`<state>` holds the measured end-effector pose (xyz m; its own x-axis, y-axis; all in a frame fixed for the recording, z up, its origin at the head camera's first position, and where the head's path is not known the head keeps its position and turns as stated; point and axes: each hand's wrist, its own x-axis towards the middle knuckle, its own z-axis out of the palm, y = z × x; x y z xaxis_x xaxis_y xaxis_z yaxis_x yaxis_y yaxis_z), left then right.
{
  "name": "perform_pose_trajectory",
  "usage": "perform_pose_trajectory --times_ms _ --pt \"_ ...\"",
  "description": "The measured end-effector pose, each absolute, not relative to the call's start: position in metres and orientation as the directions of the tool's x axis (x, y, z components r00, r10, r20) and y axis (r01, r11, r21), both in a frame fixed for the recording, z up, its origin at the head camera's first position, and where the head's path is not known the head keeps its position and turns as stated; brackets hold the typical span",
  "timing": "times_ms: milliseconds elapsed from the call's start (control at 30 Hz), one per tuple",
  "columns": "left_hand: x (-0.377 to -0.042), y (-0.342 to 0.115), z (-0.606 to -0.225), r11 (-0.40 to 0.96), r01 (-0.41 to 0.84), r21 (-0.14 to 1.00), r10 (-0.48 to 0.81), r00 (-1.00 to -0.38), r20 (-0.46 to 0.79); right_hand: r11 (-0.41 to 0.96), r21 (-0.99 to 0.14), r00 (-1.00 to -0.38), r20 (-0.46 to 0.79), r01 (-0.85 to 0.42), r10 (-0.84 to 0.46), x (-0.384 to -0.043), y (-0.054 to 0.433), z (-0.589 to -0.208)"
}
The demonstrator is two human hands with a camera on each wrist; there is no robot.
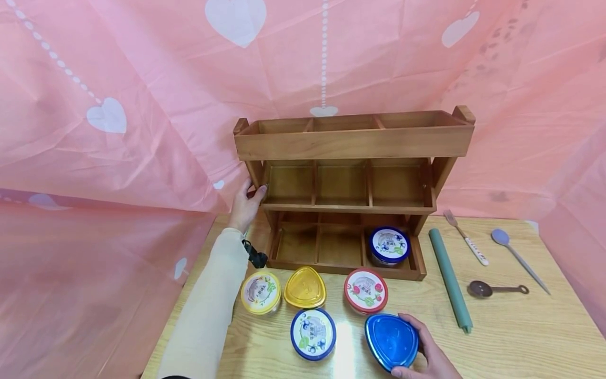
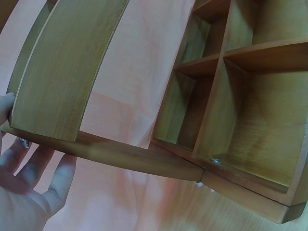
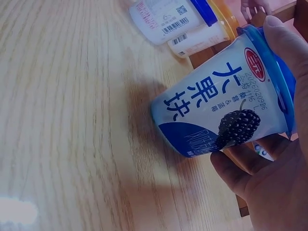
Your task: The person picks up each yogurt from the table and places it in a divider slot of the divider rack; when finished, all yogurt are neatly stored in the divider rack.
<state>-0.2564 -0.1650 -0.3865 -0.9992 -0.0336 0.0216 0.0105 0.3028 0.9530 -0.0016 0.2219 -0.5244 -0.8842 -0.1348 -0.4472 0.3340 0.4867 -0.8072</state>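
A three-tier wooden rack [image 1: 355, 145], divided into compartments, stands at the back of the table. My left hand [image 1: 244, 206] grips its left side frame, thumb and fingers around the wood [image 2: 139, 156]. My right hand [image 1: 428, 352] holds a yogurt cup [image 3: 221, 101] with a blackberry picture and a blue rounded-triangle lid [image 1: 392, 341], near the table's front. Whether its base touches the table I cannot tell. A round blue-lidded cup [image 1: 390, 245] sits in the bottom tier's right compartment.
Before the rack stand a yellow-rimmed cup [image 1: 261, 292], a gold-lidded cup [image 1: 305, 287], a red-rimmed cup [image 1: 366, 291] and another blue-rimmed cup [image 1: 313, 334]. To the right lie a green rolled stick [image 1: 451, 279], a fork [image 1: 466, 238], a purple-headed spoon [image 1: 519, 259] and a brown measuring spoon [image 1: 497, 289].
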Motion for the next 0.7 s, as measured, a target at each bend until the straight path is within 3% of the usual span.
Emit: perform_pose_trajectory --times_ms 167,467,700 --pt "-0.268 -0.17 -0.403 0.327 0.029 0.944 -0.042 -0.998 0.045 0.475 -0.817 -0.888 -0.437 0.326 -0.143 0.0 0.224 -0.518" --pt "-0.272 -0.171 -0.407 0.323 0.032 0.946 -0.046 -0.998 0.049 0.463 -0.875 -0.952 -0.248 0.142 -0.177 0.005 0.231 -0.497" --pt "-0.272 -0.171 -0.407 0.321 0.032 0.947 -0.052 -0.997 0.052 0.473 -0.877 -0.977 -0.169 0.088 -0.133 0.002 0.233 -0.478"
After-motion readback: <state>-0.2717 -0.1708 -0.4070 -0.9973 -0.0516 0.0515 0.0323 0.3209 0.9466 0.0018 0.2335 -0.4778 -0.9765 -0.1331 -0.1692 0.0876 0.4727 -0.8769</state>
